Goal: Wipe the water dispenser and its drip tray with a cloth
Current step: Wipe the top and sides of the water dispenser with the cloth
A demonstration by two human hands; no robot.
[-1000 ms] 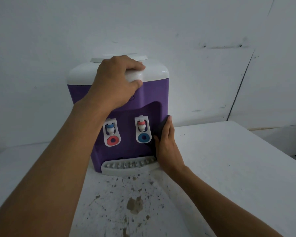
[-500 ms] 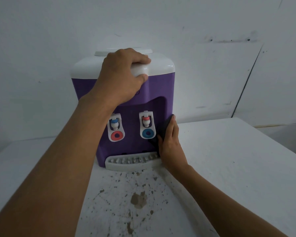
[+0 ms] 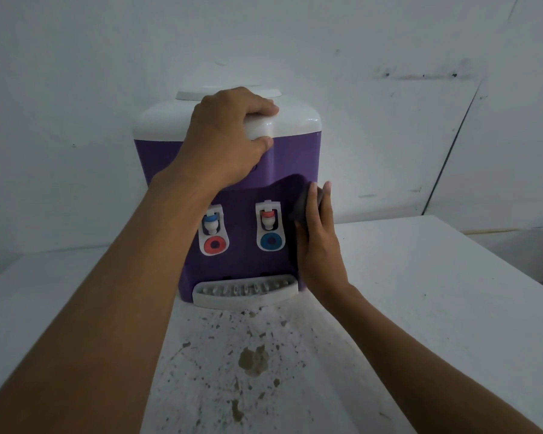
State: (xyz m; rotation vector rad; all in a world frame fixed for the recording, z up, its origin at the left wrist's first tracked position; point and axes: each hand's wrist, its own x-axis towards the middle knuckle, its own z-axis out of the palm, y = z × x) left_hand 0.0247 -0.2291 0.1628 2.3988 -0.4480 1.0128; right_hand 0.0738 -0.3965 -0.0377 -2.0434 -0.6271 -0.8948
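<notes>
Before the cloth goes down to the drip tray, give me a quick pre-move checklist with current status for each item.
1. Purple-and-white water dispenser steadied: ok, left hand grips its white top edge.
2. Dark cloth in contact: ok, right hand presses it flat against the dispenser's right front edge.
3. White slotted drip tray seated at the base: ok.
4. Tray reachable: ok, nothing covers it.
5. Tray already wiped: cannot tell.
6. White table in front clean: not ok, brown stains below the tray.
</notes>
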